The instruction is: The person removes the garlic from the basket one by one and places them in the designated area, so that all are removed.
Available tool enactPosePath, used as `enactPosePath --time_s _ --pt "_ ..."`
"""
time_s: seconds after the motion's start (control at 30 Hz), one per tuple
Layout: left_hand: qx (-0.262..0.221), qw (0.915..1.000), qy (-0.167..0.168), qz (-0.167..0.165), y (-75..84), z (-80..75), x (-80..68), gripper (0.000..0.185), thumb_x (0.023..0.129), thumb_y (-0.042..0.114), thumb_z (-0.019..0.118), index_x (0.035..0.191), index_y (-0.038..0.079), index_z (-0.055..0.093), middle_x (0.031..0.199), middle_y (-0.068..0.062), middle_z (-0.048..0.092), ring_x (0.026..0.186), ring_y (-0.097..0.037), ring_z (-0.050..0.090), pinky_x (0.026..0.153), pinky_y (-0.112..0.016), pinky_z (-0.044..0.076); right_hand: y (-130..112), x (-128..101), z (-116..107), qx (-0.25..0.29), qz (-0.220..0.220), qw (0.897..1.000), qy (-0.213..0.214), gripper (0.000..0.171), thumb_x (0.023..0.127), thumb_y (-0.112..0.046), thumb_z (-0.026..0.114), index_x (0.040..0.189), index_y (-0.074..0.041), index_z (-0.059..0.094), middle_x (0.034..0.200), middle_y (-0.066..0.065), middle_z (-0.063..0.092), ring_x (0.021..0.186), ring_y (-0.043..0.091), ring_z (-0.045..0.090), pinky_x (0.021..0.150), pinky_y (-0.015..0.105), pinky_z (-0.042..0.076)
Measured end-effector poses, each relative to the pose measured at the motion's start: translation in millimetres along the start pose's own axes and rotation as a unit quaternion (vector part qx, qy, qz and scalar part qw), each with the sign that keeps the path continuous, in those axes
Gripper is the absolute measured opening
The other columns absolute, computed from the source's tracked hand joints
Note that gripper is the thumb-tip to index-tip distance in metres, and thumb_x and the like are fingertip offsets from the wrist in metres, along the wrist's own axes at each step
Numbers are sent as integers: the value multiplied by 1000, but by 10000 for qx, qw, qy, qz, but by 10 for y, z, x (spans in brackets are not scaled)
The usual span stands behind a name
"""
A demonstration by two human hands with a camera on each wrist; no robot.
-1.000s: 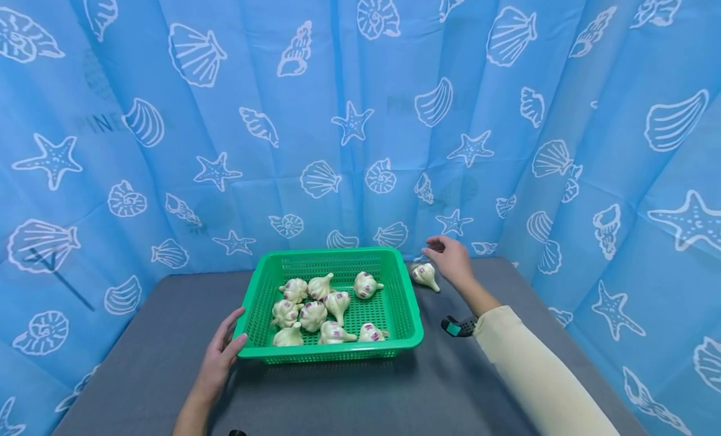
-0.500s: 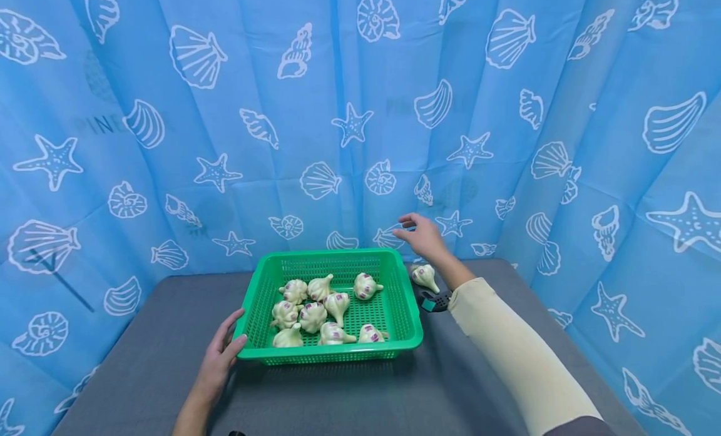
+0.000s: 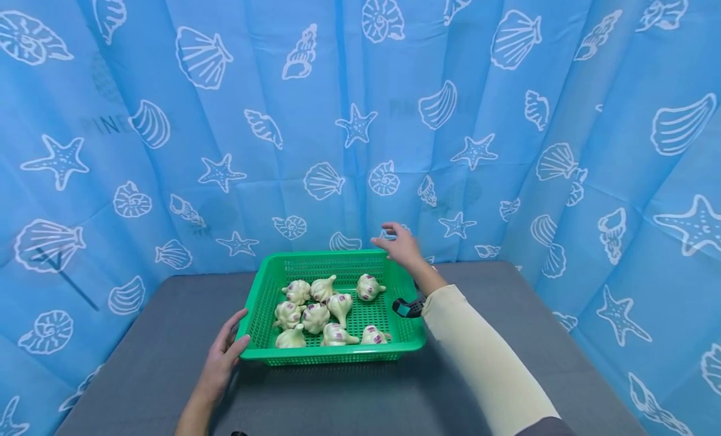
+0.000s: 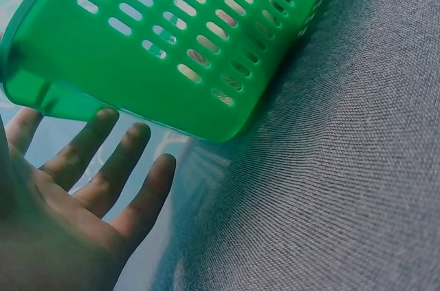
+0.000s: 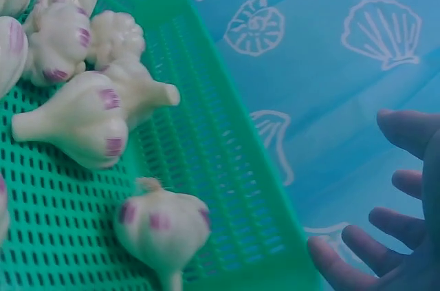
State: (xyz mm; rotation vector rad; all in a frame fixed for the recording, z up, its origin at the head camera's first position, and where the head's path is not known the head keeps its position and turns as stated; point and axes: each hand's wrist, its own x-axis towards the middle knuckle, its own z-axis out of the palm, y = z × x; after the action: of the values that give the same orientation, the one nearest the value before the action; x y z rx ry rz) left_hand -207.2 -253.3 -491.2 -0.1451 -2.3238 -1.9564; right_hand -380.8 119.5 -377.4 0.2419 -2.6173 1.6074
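A green plastic basket holds several garlic bulbs, pale with purple marks, such as the bulb lying apart near the back right. My left hand rests at the basket's left end, thumb and fingertips right at the rim. In the left wrist view its fingers are spread and fairly straight beside the perforated wall. My right hand is raised over the back right corner, fingers apart and lightly bent, holding nothing. In the right wrist view these fingers are beyond the basket's rim.
A grey cloth-covered table carries the basket. Blue curtains with white shell prints hang close behind it and along both sides. A black wrist strap on my right arm overlaps the basket's right wall in the head view.
My right hand has moved left, from beside a garlic bulb on the table to above the basket's back right corner. The forearm now hides that bulb. The left hand stays at the rim.
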Motion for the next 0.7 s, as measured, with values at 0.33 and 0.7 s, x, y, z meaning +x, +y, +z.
enactPosePath --time_s 0.33,0.7 --pt "-17 10000 24 -62 -8 9 16 55 105 26 45 154 14 23 152 -27 27 107 8 49 84 -39 48 155 -13 276 -230 241 9984 -448 59 93 -29 68 141 -3 47 143 24 42 101 38 59 72 41 52" --pt "3 9999 48 -116 -7 9 19 54 105 26 45 154 15 24 153 -26 24 107 9 47 84 -39 47 235 -43 427 -918 291 9942 -487 47 91 -29 70 129 -4 58 126 20 58 108 34 58 85 45 48"
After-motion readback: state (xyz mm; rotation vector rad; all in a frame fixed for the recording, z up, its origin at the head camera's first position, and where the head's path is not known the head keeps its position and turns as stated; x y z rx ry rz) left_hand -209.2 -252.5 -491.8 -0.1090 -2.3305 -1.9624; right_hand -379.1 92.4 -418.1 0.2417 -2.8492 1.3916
